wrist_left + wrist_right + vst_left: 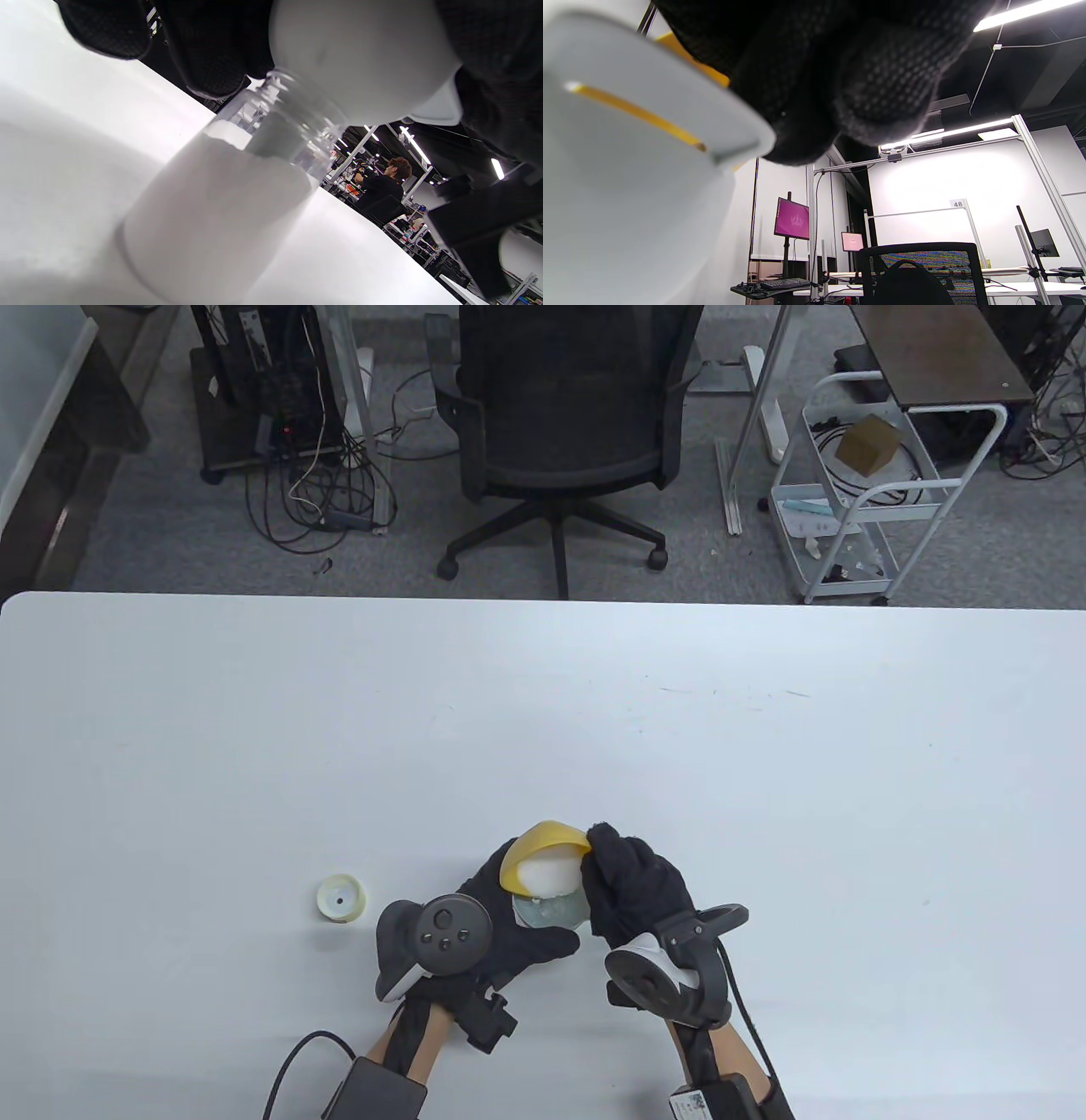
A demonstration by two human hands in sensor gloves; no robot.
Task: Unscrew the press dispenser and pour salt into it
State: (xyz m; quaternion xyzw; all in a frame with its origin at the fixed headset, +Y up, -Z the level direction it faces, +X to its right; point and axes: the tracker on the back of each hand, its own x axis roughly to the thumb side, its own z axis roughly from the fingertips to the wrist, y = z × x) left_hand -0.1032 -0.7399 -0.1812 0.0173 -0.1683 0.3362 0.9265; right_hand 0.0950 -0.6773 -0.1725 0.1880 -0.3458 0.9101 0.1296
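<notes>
A clear dispenser jar (553,910) stands on the white table (764,780), partly filled with white salt, as the left wrist view (220,203) shows. My left hand (509,909) grips the jar's side. My right hand (604,872) holds a bowl with a yellow inside (543,844), tilted over the jar's open mouth, with a heap of salt (551,875) in it. The bowl's white underside (360,55) hangs right above the jar mouth. In the right wrist view my fingers (840,76) pinch the bowl's rim (636,140). The unscrewed press cap (342,898) lies on the table left of my left hand.
A black office chair (560,432) stands beyond the table's far edge, with a white trolley (874,492) to its right. The near table edge is just below my wrists.
</notes>
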